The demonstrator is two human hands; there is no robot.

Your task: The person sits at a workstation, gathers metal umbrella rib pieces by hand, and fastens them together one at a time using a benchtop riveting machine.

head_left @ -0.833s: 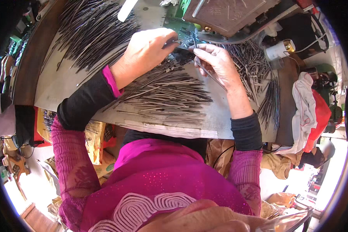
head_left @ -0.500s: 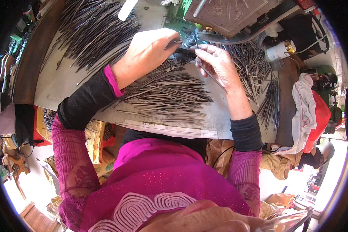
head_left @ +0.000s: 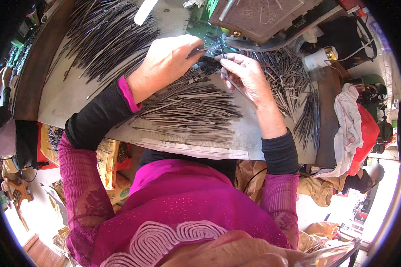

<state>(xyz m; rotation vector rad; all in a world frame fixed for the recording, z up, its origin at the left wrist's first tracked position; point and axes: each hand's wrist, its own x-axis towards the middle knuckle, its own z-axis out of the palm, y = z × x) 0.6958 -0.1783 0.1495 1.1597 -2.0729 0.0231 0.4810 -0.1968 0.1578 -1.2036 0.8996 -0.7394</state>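
Note:
My right hand pinches a thin dark metal rod between thumb and fingers. The rod slants across the palm from its tip near the machine down toward my wrist. Closed opposite it, my left hand grips something dark and narrow that sticks out toward the rod's tip; its kind I cannot make out. Both hands meet at a bright, bluish spot beneath the front of a brown metal machine. Below them a pile of loose thin rods lies on the pale metal tabletop.
A larger heap of long dark rods spreads at the left. Short pieces are heaped right of my right hand, with a narrow bundle of rods below. A white cylindrical lamp and draped cloth border the right side.
Both hands keep their grips at the bright spot, with hardly any movement. The whole view has shifted slightly, so things sit a little farther left.

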